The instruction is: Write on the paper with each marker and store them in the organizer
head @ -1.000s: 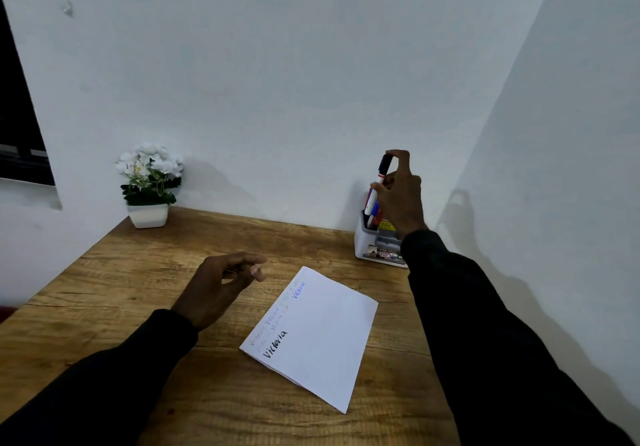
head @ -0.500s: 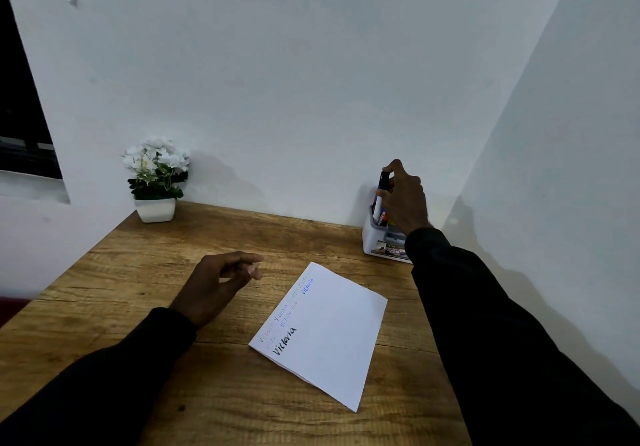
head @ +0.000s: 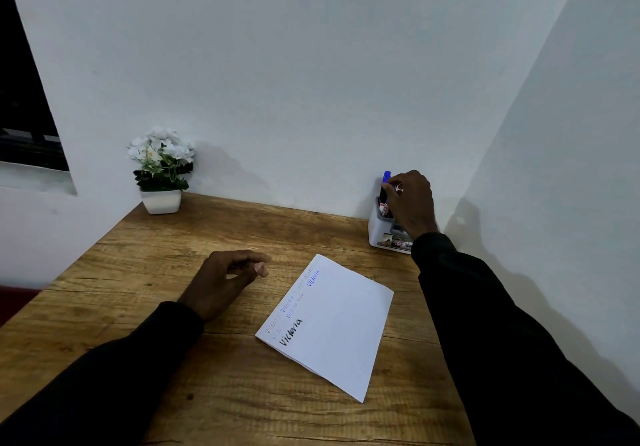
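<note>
- Wooden table (head: 138, 307) set into a corner of white walls.
- Paper (head: 341, 327) lies flat near the middle of the table, turned at an angle. Handwritten words run along its left edge: faint coloured ones, a blue one at the far end and a bold black one at the near end.
- Organizer (head: 375, 236), small and white, stands at 1 o'clock from the paper, at the back wall, well apart from the sheet.
- Right hand (head: 414, 203) is over the organizer, fingers curled down onto the top of a black marker (head: 383, 195) that stands upright inside it. The grip looks like a pinch.
- Blue marker (head: 387, 177) pokes up just behind the black one, at 12 o'clock from it, also in the organizer.
- Left hand (head: 225, 279) sits at 9 o'clock from the paper, low over the table, fingers loosely bent, thumb close to the forefinger, holding nothing.
- Potted plant (head: 161, 168) with white flowers stands toward 10 o'clock from the paper, at the table's far left corner.
</note>
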